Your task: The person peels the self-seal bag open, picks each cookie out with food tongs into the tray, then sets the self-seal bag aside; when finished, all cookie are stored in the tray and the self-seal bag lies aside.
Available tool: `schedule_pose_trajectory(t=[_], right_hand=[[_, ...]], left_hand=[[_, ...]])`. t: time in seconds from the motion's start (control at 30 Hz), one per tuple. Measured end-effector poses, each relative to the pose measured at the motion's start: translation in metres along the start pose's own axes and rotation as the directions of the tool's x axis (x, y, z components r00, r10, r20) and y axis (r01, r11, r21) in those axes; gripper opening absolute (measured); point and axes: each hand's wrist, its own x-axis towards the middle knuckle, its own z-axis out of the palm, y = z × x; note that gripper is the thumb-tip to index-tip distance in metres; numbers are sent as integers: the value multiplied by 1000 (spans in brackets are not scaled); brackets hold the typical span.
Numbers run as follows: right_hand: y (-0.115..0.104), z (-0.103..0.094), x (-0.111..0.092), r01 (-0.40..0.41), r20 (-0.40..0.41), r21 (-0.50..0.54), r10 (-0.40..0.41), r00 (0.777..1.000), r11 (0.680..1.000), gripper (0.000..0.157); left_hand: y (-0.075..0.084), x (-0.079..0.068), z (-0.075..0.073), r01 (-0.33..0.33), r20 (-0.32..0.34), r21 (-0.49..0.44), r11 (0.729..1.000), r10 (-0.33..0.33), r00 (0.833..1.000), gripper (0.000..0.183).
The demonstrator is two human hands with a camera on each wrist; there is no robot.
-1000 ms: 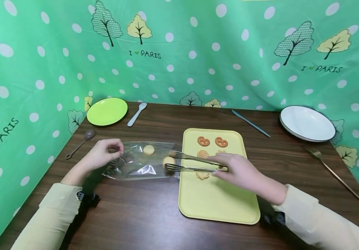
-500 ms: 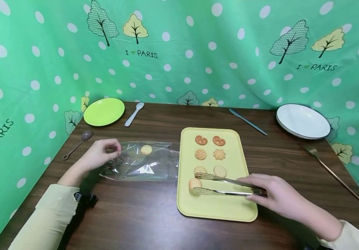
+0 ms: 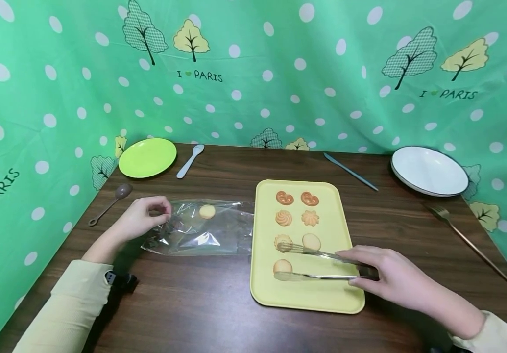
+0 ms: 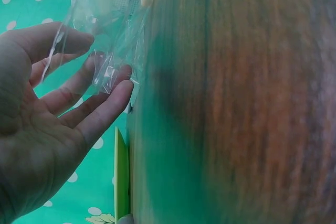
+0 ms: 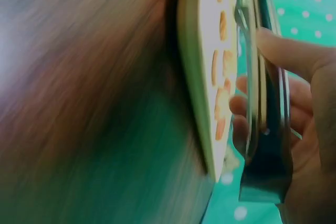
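Note:
My left hand (image 3: 140, 218) pinches the left end of a clear plastic bag (image 3: 222, 240) lying on the table; the left wrist view shows thumb and fingers at the crinkled film (image 4: 113, 51). One round cookie (image 3: 207, 211) is in the bag. With my right hand (image 3: 394, 274) I hold metal tongs (image 3: 328, 277) over the yellow tray (image 3: 306, 298). Their tips are spread, the lower one overlapping a round cookie (image 3: 282, 265) at the front left of the cookie rows, the upper one overlapping a scalloped cookie (image 3: 282, 239). In the right wrist view, fingers wrap the tongs' handle (image 5: 268, 145).
Pretzel cookies (image 3: 309, 198), swirl and flower-shaped ones fill the tray's back rows. Behind lie a green plate (image 3: 147, 158), a pale blue spoon (image 3: 190, 162) and a blue knife (image 3: 350, 171). A brown spoon (image 3: 112, 203) is left; white plates (image 3: 429, 170) and a fork (image 3: 473, 245) are right.
The tongs have moved right and nearer from the bag's mouth to the tray, bringing a round cookie. It now sits on the tray, with the tips slightly farther apart. The left hand stays put.

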Motion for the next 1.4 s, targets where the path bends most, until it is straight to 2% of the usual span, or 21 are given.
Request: schedule_pose_trajectory(t=[0.13, 0.33, 0.53, 0.73, 0.93, 1.17, 1.4], right_hand=[[-9, 7, 22, -69, -38, 11, 69, 997, 998, 48], [-23, 20, 63, -133, -60, -58, 129, 990, 989, 36], [-33, 31, 99, -136, -21, -115, 135, 991, 984, 35], [-45, 46, 130, -133, 27, -107, 136, 990, 985, 41], [-60, 59, 153, -142, 71, -117, 151, 986, 983, 43], [-68, 68, 170, -141, 76, -107, 150, 986, 984, 44], [-74, 74, 181, -159, 80, -125, 170, 982, 979, 47]], left_hand=[[0, 0, 0, -4, 0, 3, 1000, 4, 1000, 12], [0, -1, 0, 0, 1, -3, 1000, 0, 1000, 13], [2, -1, 0, 3, -2, -20, 1000, -3, 1000, 12], [2, -1, 0, -9, -8, -19, 1000, 9, 1000, 14], [5, -2, 0, -13, -8, -17, 1000, 13, 1000, 11], [35, -8, -6, -20, 0, -10, 1000, 20, 1000, 8], [40, -9, -8, -19, 5, -24, 1000, 19, 1000, 9]])
